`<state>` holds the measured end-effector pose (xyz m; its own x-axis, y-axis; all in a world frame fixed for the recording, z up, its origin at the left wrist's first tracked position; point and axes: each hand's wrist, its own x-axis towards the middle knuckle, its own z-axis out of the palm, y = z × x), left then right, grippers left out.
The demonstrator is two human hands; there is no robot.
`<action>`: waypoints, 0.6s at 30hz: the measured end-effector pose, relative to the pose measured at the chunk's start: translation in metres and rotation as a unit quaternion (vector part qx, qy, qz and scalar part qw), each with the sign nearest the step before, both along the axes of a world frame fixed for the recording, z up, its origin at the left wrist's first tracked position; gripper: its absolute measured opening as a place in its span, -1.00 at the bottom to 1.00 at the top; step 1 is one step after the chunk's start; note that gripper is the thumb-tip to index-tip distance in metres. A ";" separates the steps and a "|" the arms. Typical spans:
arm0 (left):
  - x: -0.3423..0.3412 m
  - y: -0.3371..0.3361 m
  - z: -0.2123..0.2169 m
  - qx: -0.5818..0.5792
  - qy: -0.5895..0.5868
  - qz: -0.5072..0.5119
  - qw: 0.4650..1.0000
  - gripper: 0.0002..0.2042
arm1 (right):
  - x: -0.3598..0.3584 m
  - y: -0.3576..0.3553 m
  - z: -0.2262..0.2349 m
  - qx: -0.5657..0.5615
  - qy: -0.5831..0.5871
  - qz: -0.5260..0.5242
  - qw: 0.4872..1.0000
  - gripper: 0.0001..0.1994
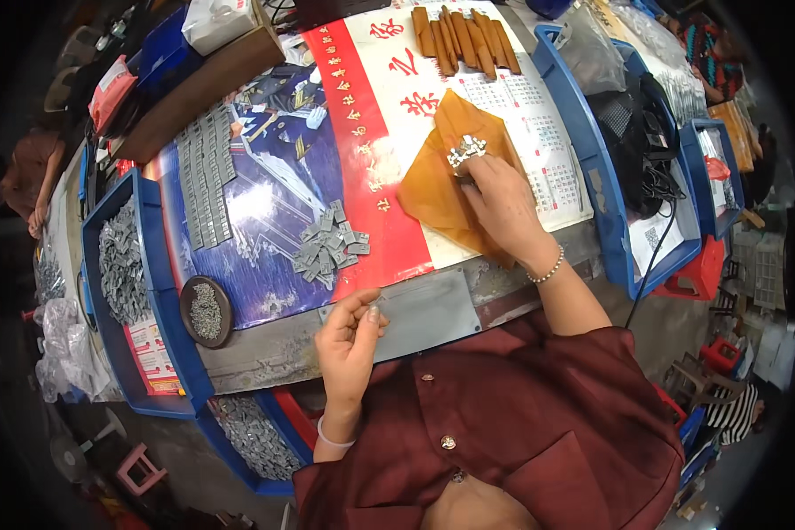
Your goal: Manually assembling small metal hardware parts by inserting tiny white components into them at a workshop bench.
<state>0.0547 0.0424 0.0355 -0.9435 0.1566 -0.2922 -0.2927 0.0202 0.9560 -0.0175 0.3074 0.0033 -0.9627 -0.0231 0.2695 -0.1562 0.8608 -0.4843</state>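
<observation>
My right hand point(503, 205), a beaded bracelet at its wrist, reaches over a sheet of orange-brown paper point(424, 190). Its curled fingertips touch a small heap of shiny silver metal pieces point(466, 152) on the paper; what lies between them is hidden. Close to the table's front edge, my left hand point(352, 340) is raised with thumb and forefinger pinched together, on something too small to make out. A grey flat plate point(428, 316) lies just right of it. Beyond the left hand is a loose pile of small grey rectangular pieces point(331, 247).
Rows of grey pieces point(205, 177) lie left on the poster. A round dish of tiny metal parts point(206, 311) stands beside a blue bin point(175, 340) holding grey pieces. Folded brown paper packets point(466, 40) lie at the back. Another blue bin point(592, 168) borders the right side.
</observation>
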 end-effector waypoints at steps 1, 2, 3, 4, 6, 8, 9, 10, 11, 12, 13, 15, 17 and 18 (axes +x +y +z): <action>0.000 -0.001 0.000 0.000 -0.001 0.002 1.000 -0.79 | 0.000 0.000 -0.001 -0.006 -0.008 0.005 1.000 -0.86; 0.000 -0.001 -0.001 0.002 0.001 -0.003 1.000 -0.79 | 0.001 -0.001 -0.001 -0.007 -0.009 0.007 1.000 -0.86; -0.001 -0.001 -0.001 0.005 0.003 -0.008 1.000 -0.78 | 0.001 -0.001 -0.001 -0.010 -0.010 0.004 1.000 -0.86; -0.001 -0.001 -0.002 0.005 0.003 -0.005 1.000 -0.78 | 0.001 -0.001 -0.002 -0.014 -0.011 0.002 1.000 -0.86; -0.001 -0.001 -0.002 -0.001 -0.002 -0.019 1.000 -0.78 | 0.001 0.000 0.001 -0.033 -0.024 0.002 0.999 -0.85; -0.002 0.000 -0.001 0.002 -0.003 -0.020 1.000 -0.78 | 0.003 0.005 0.002 -0.052 -0.038 0.002 0.998 -0.84; -0.001 0.000 -0.001 0.005 -0.004 -0.022 1.000 -0.78 | 0.004 0.009 0.001 -0.071 -0.036 0.012 0.997 -0.83; -0.001 0.000 -0.002 0.004 -0.004 -0.021 1.000 -0.78 | 0.005 0.010 0.001 -0.090 -0.034 0.023 0.995 -0.83; -0.002 0.000 -0.002 0.010 -0.006 -0.024 1.000 -0.78 | 0.005 0.011 0.002 -0.091 -0.035 0.023 0.995 -0.83; -0.002 0.001 -0.003 0.015 -0.008 -0.027 0.999 -0.78 | 0.005 0.011 0.004 -0.085 -0.049 0.026 0.995 -0.82; -0.001 0.001 -0.003 0.015 -0.009 -0.027 0.999 -0.78 | 0.005 0.011 0.005 -0.080 -0.063 0.029 0.994 -0.81; -0.001 0.001 -0.003 0.006 -0.012 -0.034 0.999 -0.78 | 0.005 0.010 0.006 -0.079 -0.064 0.026 0.995 -0.82; -0.001 0.003 -0.002 0.004 -0.014 -0.037 0.999 -0.78 | 0.004 0.009 0.006 -0.077 -0.064 0.022 0.995 -0.83; -0.002 0.004 -0.001 0.002 -0.016 -0.040 0.999 -0.78 | 0.004 0.008 0.005 -0.055 -0.047 0.023 0.997 -0.84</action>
